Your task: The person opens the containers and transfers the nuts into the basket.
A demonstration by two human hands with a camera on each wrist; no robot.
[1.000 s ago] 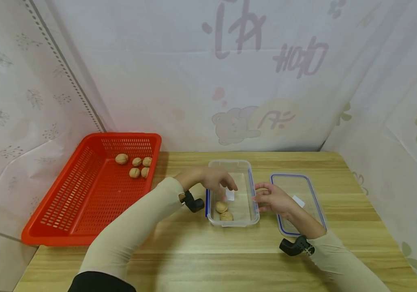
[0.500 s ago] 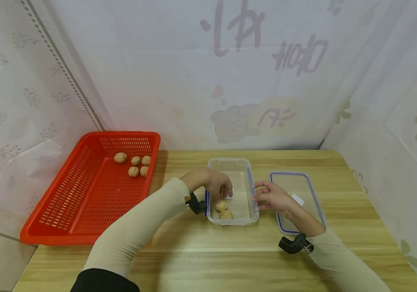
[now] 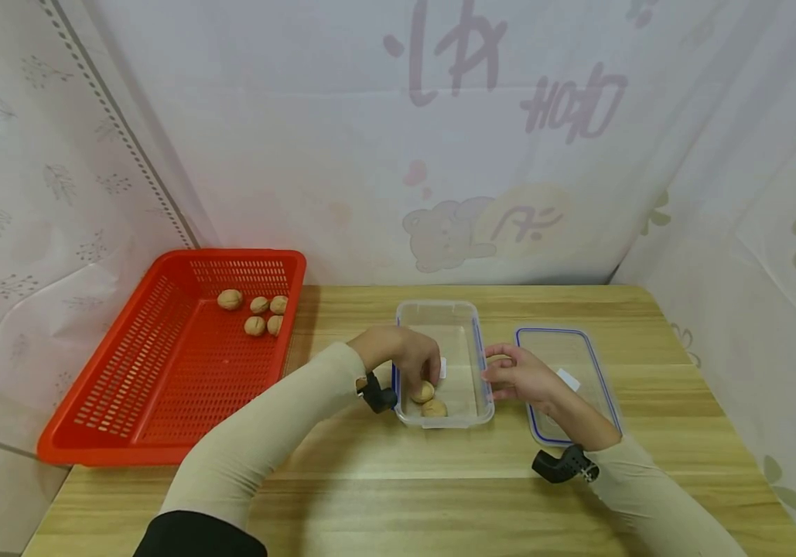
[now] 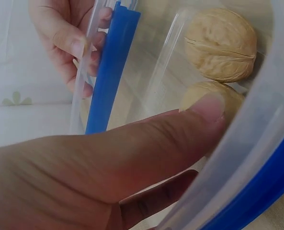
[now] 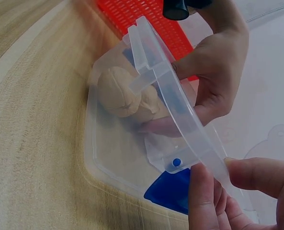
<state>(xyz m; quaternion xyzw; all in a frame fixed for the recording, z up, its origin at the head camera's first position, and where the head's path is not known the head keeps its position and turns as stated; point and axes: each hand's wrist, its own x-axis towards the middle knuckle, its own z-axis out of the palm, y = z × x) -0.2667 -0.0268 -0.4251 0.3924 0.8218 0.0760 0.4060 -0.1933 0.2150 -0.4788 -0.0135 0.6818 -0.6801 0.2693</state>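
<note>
Two walnuts lie at the near left end of a clear plastic food container [image 3: 459, 325] with blue side latches. My left hand [image 3: 408, 354] reaches down inside and grips one walnut [image 3: 425, 392]; its thumb presses on that shell in the left wrist view. The other walnut [image 4: 221, 44] sits right against it, nearer the container's front wall. On the opposite side, my right hand [image 3: 519, 377] pinches the container's rim by a blue latch [image 5: 170, 189], thumb on one face and fingers on the other. The left fingers partly hide the gripped walnut.
A red perforated basket [image 3: 182, 387] stands at the left with several walnuts [image 3: 254, 326] in its far right corner. The container's clear lid [image 3: 556, 350], edged in blue, lies on the wooden table [image 3: 384, 503] under the right forearm. A printed cloth [image 3: 342, 155] hangs behind.
My left hand has come down and slightly nearer from above the container's middle, and its fingers have taken hold of a walnut. The right hand stays at the rim.
</note>
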